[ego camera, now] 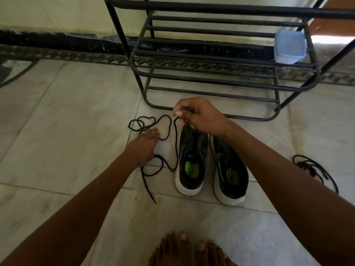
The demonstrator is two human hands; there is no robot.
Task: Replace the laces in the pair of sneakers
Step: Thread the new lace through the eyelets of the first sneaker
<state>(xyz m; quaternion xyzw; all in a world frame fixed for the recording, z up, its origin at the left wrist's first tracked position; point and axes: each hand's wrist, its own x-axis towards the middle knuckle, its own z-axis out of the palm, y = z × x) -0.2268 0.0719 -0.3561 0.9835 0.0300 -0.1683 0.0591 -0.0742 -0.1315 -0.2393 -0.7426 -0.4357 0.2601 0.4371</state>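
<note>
toes of shoes: the right hand (pixel 199 117) covers the toe of the left black sneaker with white sole (pixel 192 160); its forearm hides the toe of the right black sneaker (pixel 229 169).
lace end: the far end of the long black lace (pixel 175 143) vanishes inside the pinching fingers.
left hand (pixel 146 144): fingertips blurred; contact with the lace unclear.
black metal rack (pixel 221 60): top cut by the far edge.
bare feet (pixel 188 248): cut by the near edge.

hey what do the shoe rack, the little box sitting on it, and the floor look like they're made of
Shoe rack: probably metal tubing painted matte black, judging by its thin round bent bars. Box: translucent bluish plastic with a snap-on lid; light shows through it. Floor: pale polished stone or tile slabs, with faint veining and thin joints.
</note>
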